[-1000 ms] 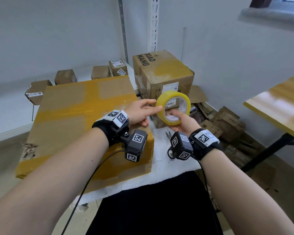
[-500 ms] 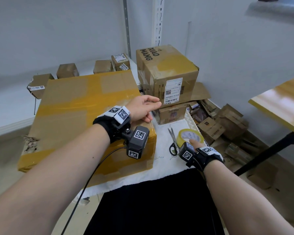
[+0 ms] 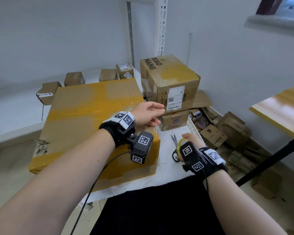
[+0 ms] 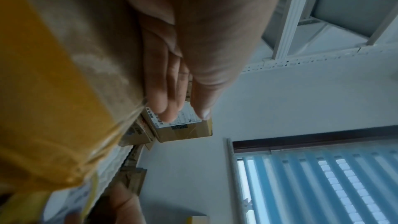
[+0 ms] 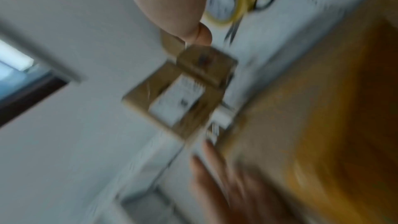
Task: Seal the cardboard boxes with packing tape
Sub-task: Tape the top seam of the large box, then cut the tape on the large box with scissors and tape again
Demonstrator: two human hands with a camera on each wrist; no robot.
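Forearms fill the near edge of my head view, each carrying a black wrist camera with square coded markers. My right hand (image 3: 189, 139) sits low on the white cloth (image 3: 165, 160), over the yellow tape roll (image 3: 182, 142), which lies just right of the scissors (image 3: 174, 145). The wrist camera hides most of the roll and the fingers. In the right wrist view a yellow band (image 5: 241, 6) runs beside the fingers, but blur defeats me: I cannot tell whether that hand grips the roll or only rests on it.

My left hand (image 3: 147, 114) is further out, at the far right corner of the large flat box (image 3: 85, 119). Fingers are straight and loose, holding nothing; the left wrist view confirms extended fingers (image 4: 165, 94). Whether the palm touches the box I cannot say. The flat box lies on the cloth, its top crossed by broad yellow-brown tape bands, its near left corner torn.

Beyond the hand stands a taller carton (image 3: 170, 82) printed "XIAO MANG", with a white shipping label (image 3: 176, 98) bearing a QR code, barcode and "WU"; finer print is unreadable. It rests on a smaller box (image 3: 174, 121). Flattened cartons (image 3: 227, 131) are heaped on the floor to the right. Small labelled boxes (image 3: 124, 71) line the far shelf, text illegible.
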